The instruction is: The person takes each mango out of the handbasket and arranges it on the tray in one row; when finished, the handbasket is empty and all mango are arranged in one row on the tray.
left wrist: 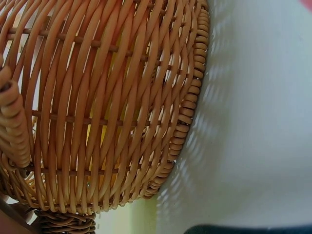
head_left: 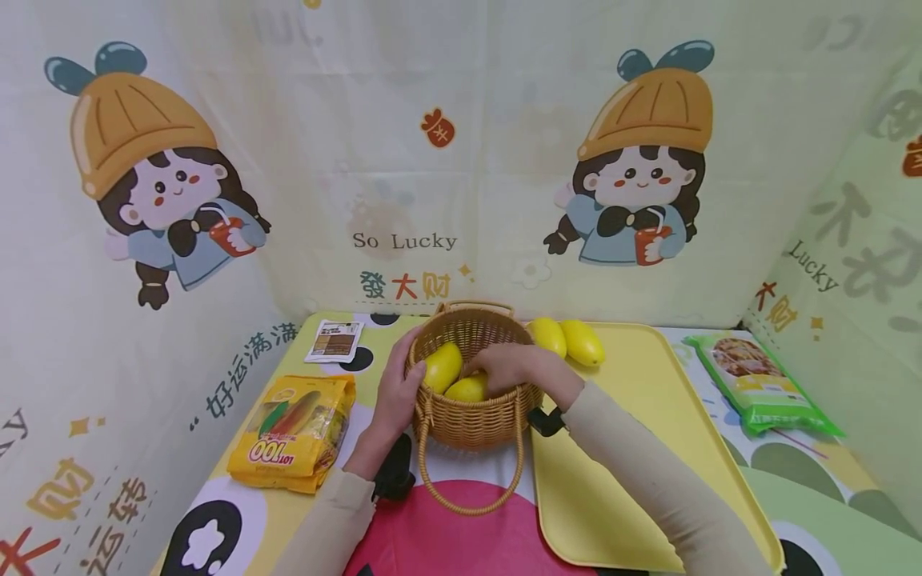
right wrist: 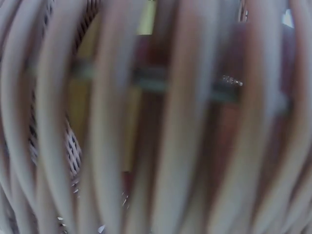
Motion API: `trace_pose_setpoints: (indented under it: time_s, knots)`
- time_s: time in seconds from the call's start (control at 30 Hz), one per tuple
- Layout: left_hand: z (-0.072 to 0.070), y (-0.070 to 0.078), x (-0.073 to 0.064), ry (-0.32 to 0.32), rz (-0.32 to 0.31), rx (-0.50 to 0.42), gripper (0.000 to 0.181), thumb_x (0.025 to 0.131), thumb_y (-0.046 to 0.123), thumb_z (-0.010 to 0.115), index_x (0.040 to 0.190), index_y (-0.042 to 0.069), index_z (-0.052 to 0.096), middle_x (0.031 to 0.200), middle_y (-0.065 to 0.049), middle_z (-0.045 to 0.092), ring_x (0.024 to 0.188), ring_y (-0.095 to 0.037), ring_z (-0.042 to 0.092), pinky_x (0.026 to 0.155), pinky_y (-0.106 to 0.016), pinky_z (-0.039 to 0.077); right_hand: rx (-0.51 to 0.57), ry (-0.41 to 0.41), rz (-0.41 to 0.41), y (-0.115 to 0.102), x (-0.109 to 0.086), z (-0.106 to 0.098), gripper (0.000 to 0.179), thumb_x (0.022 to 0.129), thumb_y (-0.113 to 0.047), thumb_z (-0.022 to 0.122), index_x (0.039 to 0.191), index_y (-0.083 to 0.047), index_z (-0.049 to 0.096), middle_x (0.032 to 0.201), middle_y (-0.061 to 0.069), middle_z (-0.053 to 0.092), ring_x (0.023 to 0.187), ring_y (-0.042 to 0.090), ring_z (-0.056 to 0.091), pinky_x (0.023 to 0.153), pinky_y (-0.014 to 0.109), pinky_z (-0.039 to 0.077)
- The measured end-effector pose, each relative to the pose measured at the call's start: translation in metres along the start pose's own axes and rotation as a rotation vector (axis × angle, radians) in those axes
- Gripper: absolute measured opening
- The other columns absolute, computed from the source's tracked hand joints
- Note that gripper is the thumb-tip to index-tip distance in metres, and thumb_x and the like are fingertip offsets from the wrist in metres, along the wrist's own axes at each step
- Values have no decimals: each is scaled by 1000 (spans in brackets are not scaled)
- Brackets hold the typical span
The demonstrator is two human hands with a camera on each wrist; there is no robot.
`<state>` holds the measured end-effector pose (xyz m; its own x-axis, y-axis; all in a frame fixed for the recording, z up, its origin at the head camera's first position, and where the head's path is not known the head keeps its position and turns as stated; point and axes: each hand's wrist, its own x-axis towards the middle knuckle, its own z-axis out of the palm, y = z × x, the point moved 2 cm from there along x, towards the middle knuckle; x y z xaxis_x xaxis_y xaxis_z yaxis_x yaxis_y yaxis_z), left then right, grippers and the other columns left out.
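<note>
A brown wicker basket [head_left: 471, 420] stands at the middle of the table, its front handle hanging down toward me. My left hand [head_left: 398, 388] grips the basket's left rim, with the thumb over the edge. Two yellow mangoes lie inside: one mango [head_left: 442, 366] at the left, and a lower mango [head_left: 467, 390] that my right hand [head_left: 510, 366] holds with curled fingers, its fingertips partly hidden. The left wrist view shows the basket's woven side [left wrist: 107, 97] close up. In the right wrist view, blurred wicker strands [right wrist: 185, 122] cover most of the hand and a yellow patch.
A yellow tray [head_left: 619, 448] lies right of the basket, with two more mangoes [head_left: 582, 342] at its back left. A green food bag [head_left: 763, 382] is farther right. On the left are a yellow LOT100 bag [head_left: 294, 432] and a small white-and-brown packet [head_left: 335, 342]. Printed cloth walls [head_left: 497, 200] surround the table.
</note>
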<state>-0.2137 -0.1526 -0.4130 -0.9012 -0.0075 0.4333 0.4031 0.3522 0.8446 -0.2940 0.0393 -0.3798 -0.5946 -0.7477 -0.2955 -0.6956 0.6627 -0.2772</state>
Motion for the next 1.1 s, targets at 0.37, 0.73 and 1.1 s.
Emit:
trace_pose_setpoints:
  time_s: [0.37,0.73,1.1]
  knots:
    - [-1,-1,-1,-3,-13,-1,55,98,11,46,152,8,38,155,-14,40,141,-38,40,115,-57,36,-37,206,-76,-1,-4,-5,48,78,-22,67,126,-20,69,119,-4,69,100,13,59,88,32,49]
    - [8,-46,6,38,19,8,54,98,20,46,150,32,39,155,4,41,143,-23,39,116,-55,35,12,430,-3,3,-14,-6,59,75,-29,67,134,-22,63,122,0,66,109,21,61,91,39,51]
    - [8,-45,6,33,4,-7,55,98,17,47,152,29,38,156,2,39,145,-23,37,118,-54,34,119,650,55,5,-18,-3,64,72,-26,70,135,-27,61,111,-2,58,86,16,53,70,29,44]
